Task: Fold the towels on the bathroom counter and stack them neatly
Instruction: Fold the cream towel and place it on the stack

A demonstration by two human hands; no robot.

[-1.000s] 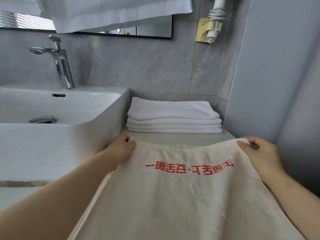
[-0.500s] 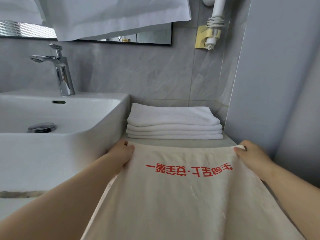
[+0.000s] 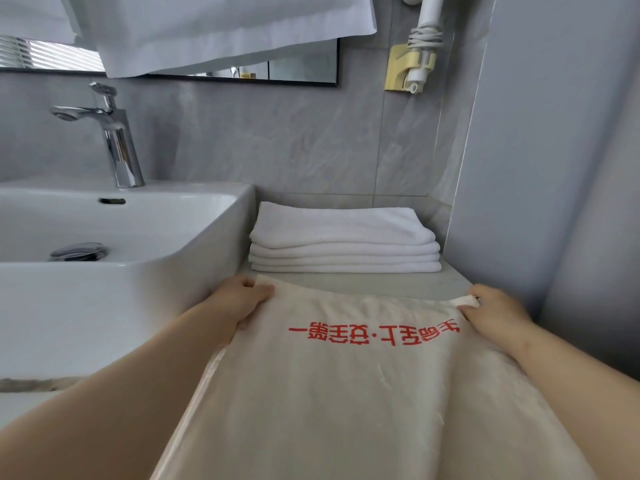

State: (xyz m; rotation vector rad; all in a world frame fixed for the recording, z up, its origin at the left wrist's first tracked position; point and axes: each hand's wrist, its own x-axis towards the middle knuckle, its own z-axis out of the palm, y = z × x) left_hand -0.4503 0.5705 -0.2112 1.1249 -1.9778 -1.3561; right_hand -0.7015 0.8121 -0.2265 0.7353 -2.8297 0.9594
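Both hands lower, left hand, right hand, cream towel still gripped

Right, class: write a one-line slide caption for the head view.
Both hands, left and right, grip a cream towel before stacked white towels.

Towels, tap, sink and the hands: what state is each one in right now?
Cream towel: unfolded, held by two corners.
White towels: folded, stacked on the counter.
Left hand: grips the left corner.
Right hand: pinches the right corner.
Tap: no water running.
Sink: no water in it.
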